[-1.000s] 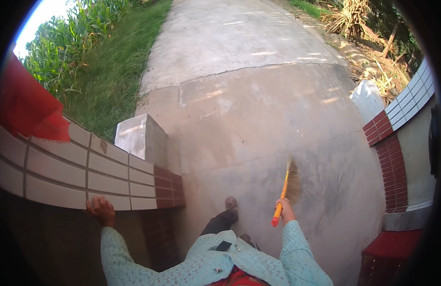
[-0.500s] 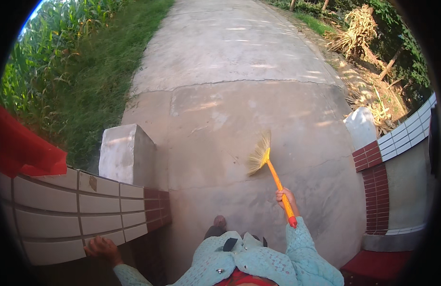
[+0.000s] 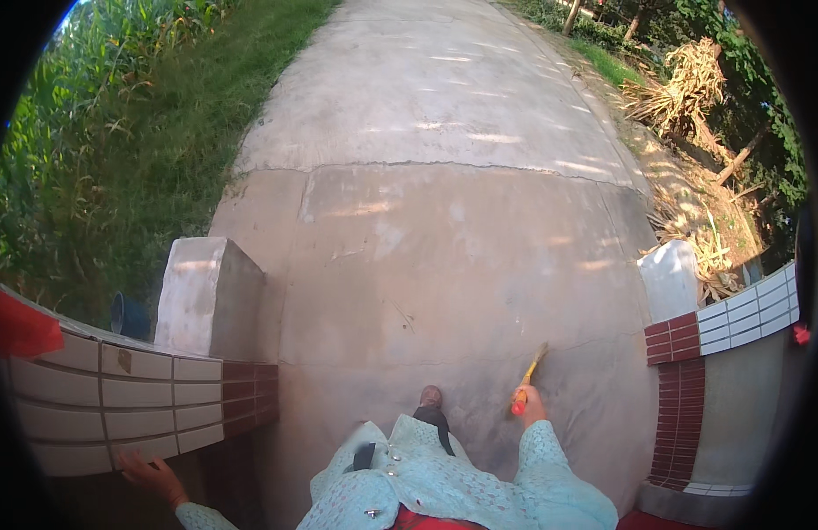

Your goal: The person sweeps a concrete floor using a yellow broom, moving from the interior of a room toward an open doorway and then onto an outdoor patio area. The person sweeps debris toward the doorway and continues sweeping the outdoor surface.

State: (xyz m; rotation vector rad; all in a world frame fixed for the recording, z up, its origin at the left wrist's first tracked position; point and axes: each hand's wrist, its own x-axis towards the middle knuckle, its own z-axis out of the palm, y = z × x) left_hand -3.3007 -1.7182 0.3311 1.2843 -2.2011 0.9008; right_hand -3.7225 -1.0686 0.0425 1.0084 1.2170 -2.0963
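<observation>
My right hand [image 3: 534, 407] is closed round the handle of a hand broom [image 3: 532, 371], which has an orange-yellow handle with a red end cap. The broom points forward and a little right, low over the concrete, its bristle head seen narrow and edge-on. Whether the bristles touch the ground I cannot tell. On the other side, my left hand [image 3: 152, 480] is open, fingers spread at the lower edge of a wall [image 3: 139, 402] faced with white and dark red tiles. One shoe [image 3: 432, 397] shows on the concrete between my hands.
A whitewashed block [image 3: 192, 291] stands beyond the left wall, with a dark blue bucket [image 3: 130, 315] beside it. To the right are another tiled wall [image 3: 678, 415] and a pale block [image 3: 670, 281]. Grass and corn border the concrete path [image 3: 426, 106] leftward; dry stalks [image 3: 687, 88] lie rightward.
The broom has swung back closer to me, its head turning from fanned out forward-left to edge-on at the right. My left hand has slid left along the wall, its fingers spreading. The view has shifted.
</observation>
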